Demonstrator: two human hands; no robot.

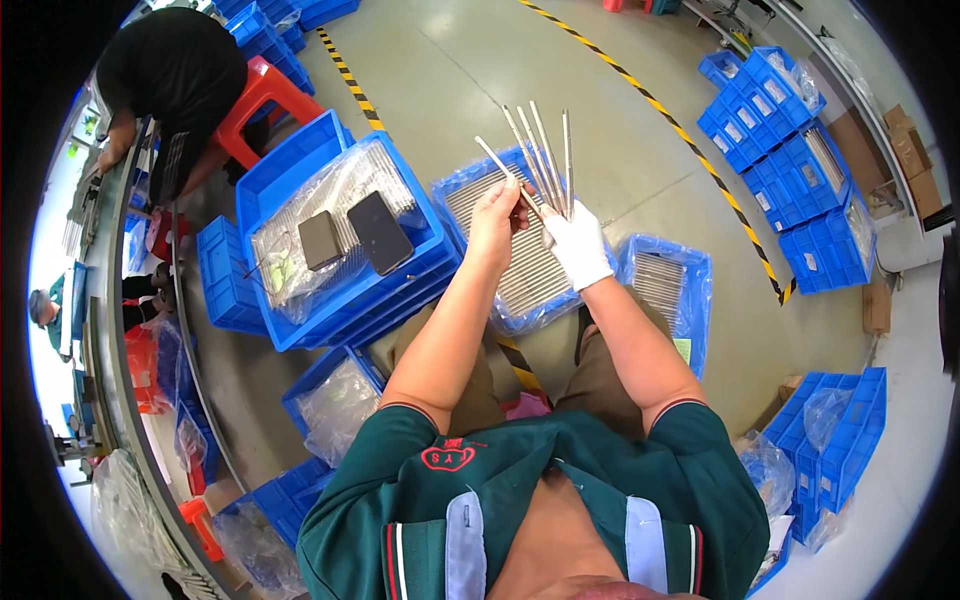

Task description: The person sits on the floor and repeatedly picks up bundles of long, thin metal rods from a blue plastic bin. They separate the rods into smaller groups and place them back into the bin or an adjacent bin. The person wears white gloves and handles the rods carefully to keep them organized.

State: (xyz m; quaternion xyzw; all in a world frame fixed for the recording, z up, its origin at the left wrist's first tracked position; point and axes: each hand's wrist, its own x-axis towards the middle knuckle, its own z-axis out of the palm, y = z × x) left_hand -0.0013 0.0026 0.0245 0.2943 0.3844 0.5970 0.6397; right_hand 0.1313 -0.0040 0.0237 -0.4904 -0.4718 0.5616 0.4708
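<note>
My left hand [497, 222] is bare and closed on one thin metal rod [494, 158], which slants up to the left. My right hand [577, 247] wears a white glove and is wrapped round the lower ends of several thin metal rods [568, 160]. These rods fan upward from the glove. The two hands are close together, with the single rod's lower end near the right fingers. Below them stands a plastic-lined blue crate [520, 324] with rows of similar rods [545, 285]. My fingers partly hide where the rods are gripped.
At left, stacked blue crates [330, 335] bear bagged rods, a black phone [380, 233] and a dark box [320, 240]. Another rod crate [700, 310] lies right. A person [175, 75] bends by a red stool [265, 100]. More crates [800, 190] stand far right.
</note>
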